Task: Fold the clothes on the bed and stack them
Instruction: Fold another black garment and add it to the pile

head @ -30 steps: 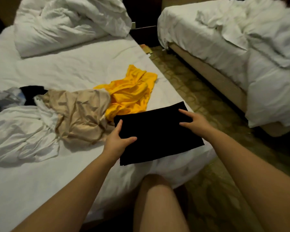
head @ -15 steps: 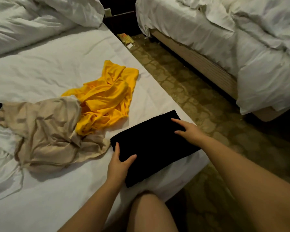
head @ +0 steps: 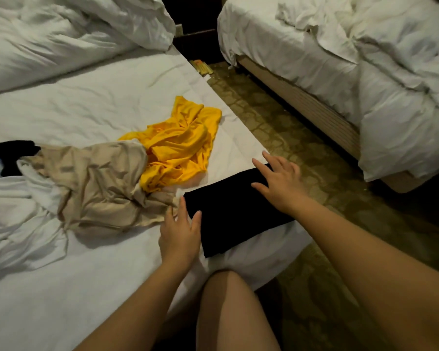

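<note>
Fingers of the left hand (head: 179,234) lie straight along the 9 o'clock edge of the black fold (head: 236,214), the thumb tip on the cloth, gripping nothing. The right hand (head: 280,183) has its fingers fanned wide over the fold's 1 o'clock corner. I cannot tell whether they press the cloth or hang just above it. The fold sits on the bed (head: 91,110) at its near corner, toward 5 o'clock in the view.

By my reading, one piece is folded and nothing is stacked on it yet. Still crumpled are the yellow top (head: 180,145) at 11 o'clock from the fold, the beige garment (head: 96,181) just beside it at 9 o'clock, the white garment (head: 15,211) farther out the same way, and a dark scrap (head: 13,153) beyond. The task looks early.

Half a second ago the fold lay at this same corner. The left thumb then reached well across the cloth; now it only meets the edge, and the hand has slid up toward the beige. The right fingers were closer together and flat on the far edge; now they are splayed.
</note>
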The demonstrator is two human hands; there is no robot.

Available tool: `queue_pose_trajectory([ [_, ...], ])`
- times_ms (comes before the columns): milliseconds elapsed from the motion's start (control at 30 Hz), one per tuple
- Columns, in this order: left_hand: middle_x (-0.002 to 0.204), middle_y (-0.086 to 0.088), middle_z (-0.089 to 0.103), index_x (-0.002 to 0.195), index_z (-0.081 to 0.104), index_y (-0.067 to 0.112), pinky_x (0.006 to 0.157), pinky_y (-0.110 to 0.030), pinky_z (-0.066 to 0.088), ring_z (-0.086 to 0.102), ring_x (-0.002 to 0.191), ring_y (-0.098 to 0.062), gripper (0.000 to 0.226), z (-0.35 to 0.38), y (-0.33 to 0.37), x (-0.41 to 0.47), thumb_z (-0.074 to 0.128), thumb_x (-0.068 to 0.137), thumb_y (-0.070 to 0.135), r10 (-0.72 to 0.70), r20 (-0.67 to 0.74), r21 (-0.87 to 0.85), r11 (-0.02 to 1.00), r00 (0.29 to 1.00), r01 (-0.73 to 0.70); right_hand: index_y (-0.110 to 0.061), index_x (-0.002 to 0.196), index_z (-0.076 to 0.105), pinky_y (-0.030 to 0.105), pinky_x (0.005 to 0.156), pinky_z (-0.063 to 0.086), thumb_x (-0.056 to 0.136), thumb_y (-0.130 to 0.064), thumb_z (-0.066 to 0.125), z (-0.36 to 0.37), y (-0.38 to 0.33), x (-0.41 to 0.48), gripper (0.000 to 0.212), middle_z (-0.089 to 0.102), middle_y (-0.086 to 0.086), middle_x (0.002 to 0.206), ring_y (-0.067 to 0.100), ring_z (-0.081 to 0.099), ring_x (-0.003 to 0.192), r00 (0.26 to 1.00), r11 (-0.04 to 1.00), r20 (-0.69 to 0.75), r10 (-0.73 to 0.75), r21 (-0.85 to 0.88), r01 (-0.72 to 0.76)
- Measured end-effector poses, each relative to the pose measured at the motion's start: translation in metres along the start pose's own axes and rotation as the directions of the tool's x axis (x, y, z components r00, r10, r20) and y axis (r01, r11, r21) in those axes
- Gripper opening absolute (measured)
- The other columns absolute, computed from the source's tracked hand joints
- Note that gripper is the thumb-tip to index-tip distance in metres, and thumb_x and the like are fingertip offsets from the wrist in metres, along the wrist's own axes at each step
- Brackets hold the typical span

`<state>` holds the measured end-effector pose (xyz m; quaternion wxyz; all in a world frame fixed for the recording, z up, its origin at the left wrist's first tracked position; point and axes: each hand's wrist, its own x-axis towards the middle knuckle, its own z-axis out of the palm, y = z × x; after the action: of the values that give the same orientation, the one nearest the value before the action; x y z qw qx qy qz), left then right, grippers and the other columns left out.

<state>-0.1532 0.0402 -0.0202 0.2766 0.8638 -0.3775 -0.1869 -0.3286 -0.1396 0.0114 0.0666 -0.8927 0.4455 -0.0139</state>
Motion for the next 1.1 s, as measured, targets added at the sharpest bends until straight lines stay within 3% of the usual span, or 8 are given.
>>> queue_pose_trajectory([
  [67,0.144,-0.016,0.033,0.147,0.027,0.025,0.096,-0.047,0.040,0.039,0.126,-0.038,0.060,-0.023,0.005,-0.008,0.035,0.094,0.052,0.041,-0.068,0.059,0.998,0.997,-0.037,-0.036,0.148,0.013,0.048,0.115,0.006,0.095,-0.053,0.035,-0.022,-0.015,-0.006,0.060,0.001,-0.006,0.159,0.021,0.002,0.145,0.999,1.000,-0.020,-0.027,-0.013,0.027],
  [167,0.150,-0.013,0.026,0.147,0.025,0.026,0.102,-0.046,0.035,0.032,0.132,-0.035,0.060,-0.058,0.007,-0.025,0.035,0.094,0.052,0.076,-0.141,0.118,0.991,0.987,-0.060,-0.035,0.149,0.012,0.048,0.114,0.002,0.096,-0.052,0.034,-0.052,-0.045,-0.020,0.059,-0.001,-0.007,0.159,0.021,0.000,0.145,0.996,0.997,-0.051,-0.075,-0.022,0.074],
  [300,0.149,-0.013,0.027,0.147,0.025,0.028,0.101,-0.046,0.037,0.032,0.132,-0.036,0.060,-0.107,-0.002,-0.056,0.035,0.093,0.053,0.097,-0.216,0.174,0.983,0.972,-0.060,-0.037,0.148,0.012,0.046,0.113,0.006,0.096,-0.054,0.033,-0.076,-0.091,-0.041,0.059,0.001,-0.008,0.159,0.020,0.002,0.145,0.980,0.989,-0.150,-0.134,-0.077,0.123],
  [567,0.152,-0.006,0.020,0.146,0.022,0.035,0.097,-0.045,0.036,0.034,0.130,-0.033,0.056,-0.180,-0.038,-0.115,0.032,0.094,0.054,0.010,-0.363,0.275,0.957,0.932,0.097,-0.037,0.147,0.021,0.043,0.112,0.009,0.094,-0.052,0.040,-0.093,-0.174,-0.077,0.058,0.008,-0.010,0.158,0.019,0.008,0.144,0.929,0.957,-0.228,-0.290,-0.080,0.279],
  [700,0.154,-0.007,0.016,0.147,0.017,0.036,0.099,-0.045,0.034,0.030,0.132,-0.032,0.058,-0.209,-0.064,-0.129,0.029,0.094,0.056,-0.034,-0.404,0.289,0.943,0.914,0.163,-0.035,0.146,0.027,0.044,0.109,0.014,0.086,-0.059,0.028,-0.097,-0.210,-0.083,0.064,0.014,-0.008,0.157,0.021,0.015,0.143,0.901,0.933,-0.245,-0.359,-0.084,0.349],
  [867,0.156,-0.007,0.013,0.147,0.016,0.035,0.100,-0.045,0.033,0.029,0.133,-0.031,0.058,-0.244,-0.090,-0.123,0.029,0.094,0.055,-0.055,-0.449,0.319,0.923,0.892,0.217,-0.037,0.146,0.023,0.043,0.111,0.013,0.093,-0.055,0.035,-0.091,-0.250,-0.065,0.057,0.012,-0.009,0.157,0.020,0.012,0.143,0.887,0.911,-0.209,-0.411,-0.128,0.392],
  [1000,0.156,-0.006,0.013,0.147,0.015,0.035,0.101,-0.044,0.033,0.028,0.134,-0.029,0.059,-0.263,-0.114,-0.096,0.027,0.094,0.057,-0.068,-0.464,0.363,0.895,0.883,0.259,-0.032,0.140,0.041,0.051,0.105,0.024,0.076,-0.063,0.015,-0.077,-0.284,-0.037,0.076,0.032,-0.001,0.152,0.029,0.030,0.137,0.859,0.879,-0.186,-0.477,-0.082,0.470],
  [1100,0.156,-0.006,0.012,0.148,0.013,0.035,0.102,-0.044,0.032,0.028,0.135,-0.028,0.061,-0.274,-0.132,-0.064,0.027,0.093,0.059,-0.076,-0.457,0.410,0.866,0.886,0.286,-0.029,0.129,0.056,0.053,0.096,0.036,0.076,-0.060,0.025,-0.063,-0.313,-0.007,0.068,0.050,0.002,0.140,0.033,0.048,0.125,0.863,0.873,-0.132,-0.487,-0.051,0.485],
])
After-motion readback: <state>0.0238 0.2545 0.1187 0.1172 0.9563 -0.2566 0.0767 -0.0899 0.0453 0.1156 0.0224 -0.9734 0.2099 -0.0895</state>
